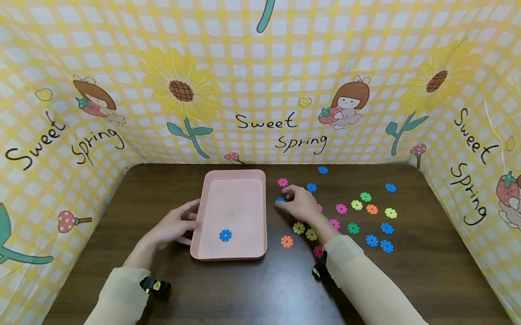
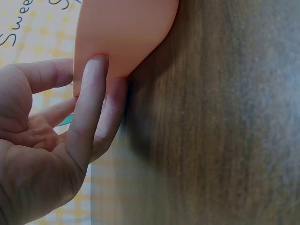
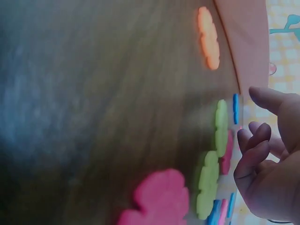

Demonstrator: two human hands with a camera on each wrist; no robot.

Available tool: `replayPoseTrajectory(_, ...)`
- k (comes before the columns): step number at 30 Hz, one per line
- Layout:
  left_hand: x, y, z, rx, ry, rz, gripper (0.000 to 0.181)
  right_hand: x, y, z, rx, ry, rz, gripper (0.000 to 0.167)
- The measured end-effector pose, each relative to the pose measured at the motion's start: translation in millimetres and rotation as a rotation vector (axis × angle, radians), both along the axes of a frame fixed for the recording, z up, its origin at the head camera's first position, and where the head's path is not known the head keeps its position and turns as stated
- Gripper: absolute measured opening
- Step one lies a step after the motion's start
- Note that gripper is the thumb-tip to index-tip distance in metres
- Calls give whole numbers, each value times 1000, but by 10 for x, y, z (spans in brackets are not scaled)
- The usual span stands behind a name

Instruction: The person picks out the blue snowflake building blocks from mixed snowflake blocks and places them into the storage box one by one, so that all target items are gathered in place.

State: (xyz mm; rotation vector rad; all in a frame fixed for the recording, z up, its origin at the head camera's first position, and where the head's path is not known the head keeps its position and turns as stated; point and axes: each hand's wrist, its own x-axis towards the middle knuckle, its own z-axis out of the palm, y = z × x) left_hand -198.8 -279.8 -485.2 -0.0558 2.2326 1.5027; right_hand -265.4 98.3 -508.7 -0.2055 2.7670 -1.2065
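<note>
The pink tray [image 1: 233, 215] lies on the dark wooden table with one blue flower-shaped disc [image 1: 225, 235] inside. My left hand [image 1: 173, 226] holds the tray's left side, its thumb at the rim; fingers [image 2: 91, 101] press the outer wall [image 2: 126, 33] in the left wrist view. Right of the tray, my right hand [image 1: 300, 204] hovers over another blue disc [image 1: 279, 200], thumb and index finger apart around it. Nothing shows between the thumb and fingers in the right wrist view, where an orange disc [image 3: 208, 38] and a yellow-green disc [image 3: 207, 185] lie nearby.
Several flower-shaped discs are scattered right of the tray, among them a pink disc [image 1: 340, 209], a green disc [image 1: 353, 228] and a blue disc [image 1: 387, 246]. Some sit partly beneath my right arm. A yellow checked cloth [image 1: 266, 59] surrounds the table's back and sides.
</note>
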Motion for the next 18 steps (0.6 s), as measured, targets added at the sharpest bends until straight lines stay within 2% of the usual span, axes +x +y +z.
replayPoseTrajectory(7, 4, 7, 6, -4, -1, 1, 74, -39, 13, -45, 39, -28, 1, 38)
replayPoseTrajectory(18, -1, -4, 1, -6, -8, -2, 75, -52, -23, -33, 74, -65, -17, 33)
